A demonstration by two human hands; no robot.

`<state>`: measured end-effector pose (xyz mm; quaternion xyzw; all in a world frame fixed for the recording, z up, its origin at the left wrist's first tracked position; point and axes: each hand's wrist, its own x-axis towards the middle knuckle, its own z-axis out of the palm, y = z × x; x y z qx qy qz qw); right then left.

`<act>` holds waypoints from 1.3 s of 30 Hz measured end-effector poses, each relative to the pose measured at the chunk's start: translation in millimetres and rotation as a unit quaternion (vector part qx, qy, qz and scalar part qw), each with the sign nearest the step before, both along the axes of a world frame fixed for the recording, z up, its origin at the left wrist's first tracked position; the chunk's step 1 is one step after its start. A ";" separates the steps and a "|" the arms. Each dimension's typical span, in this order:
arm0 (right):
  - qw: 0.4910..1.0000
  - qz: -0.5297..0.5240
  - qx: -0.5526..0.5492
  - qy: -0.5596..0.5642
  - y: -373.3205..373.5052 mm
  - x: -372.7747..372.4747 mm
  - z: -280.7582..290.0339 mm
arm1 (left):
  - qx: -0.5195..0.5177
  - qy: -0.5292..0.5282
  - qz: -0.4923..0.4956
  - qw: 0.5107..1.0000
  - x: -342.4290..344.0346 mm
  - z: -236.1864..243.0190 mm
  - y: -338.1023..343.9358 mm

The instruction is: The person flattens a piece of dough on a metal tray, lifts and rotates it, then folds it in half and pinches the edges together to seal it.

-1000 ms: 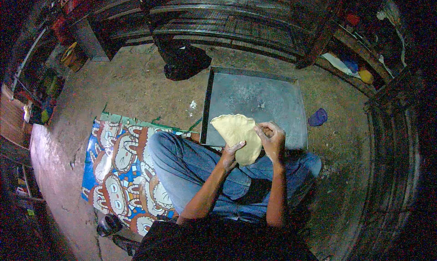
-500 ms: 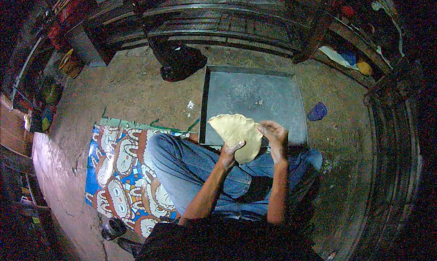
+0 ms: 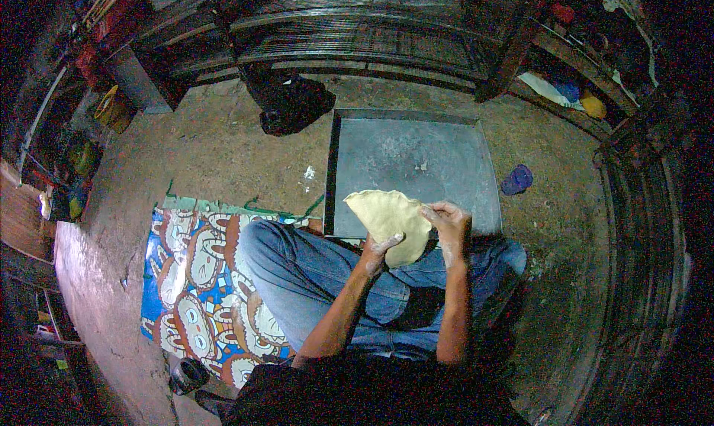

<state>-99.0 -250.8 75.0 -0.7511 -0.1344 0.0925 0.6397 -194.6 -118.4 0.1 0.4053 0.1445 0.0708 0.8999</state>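
Compared with one second ago, your grip is unchanged. Your left hand [image 3: 379, 253] holds the dough [image 3: 390, 221] above the near edge of the tray [image 3: 446, 151], half closed, thumb on top. Your right hand [image 3: 449, 224] pinches the dough's rim, fingers nearly closed. The dough is pale, roughly semicircular, wavy-edged. The white-dusted tray rests on the floor [image 3: 238, 136]; right of it is a purple container [image 3: 517, 180].

From afar, I had the left forearm [image 3: 336, 318] slanting inward, the left hand [image 3: 378, 253] clasped with its thumb [image 3: 390, 241] uppermost; my right forearm [image 3: 453, 318] ran nearly straight ahead, the right hand [image 3: 452, 227] curling its fingers [image 3: 444, 207] inward.
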 end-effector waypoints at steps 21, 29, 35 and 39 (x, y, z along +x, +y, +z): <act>1.000 -0.011 0.010 0.022 -1.2 -12.2 2.0 | -0.116 0.017 0.015 0.993 -3.8 1.7 3.4; 0.985 0.046 0.108 0.130 -13.6 -5.6 -6.5 | -0.173 -0.007 -0.009 0.985 -4.2 2.2 5.2; 0.996 0.044 0.007 0.080 -10.4 -4.1 -6.6 | -0.167 -0.021 -0.010 0.986 -1.3 -8.2 7.5; 0.995 0.013 0.042 0.087 -5.3 -8.2 -13.3 | -0.166 0.023 -0.001 0.986 -2.6 -5.2 8.0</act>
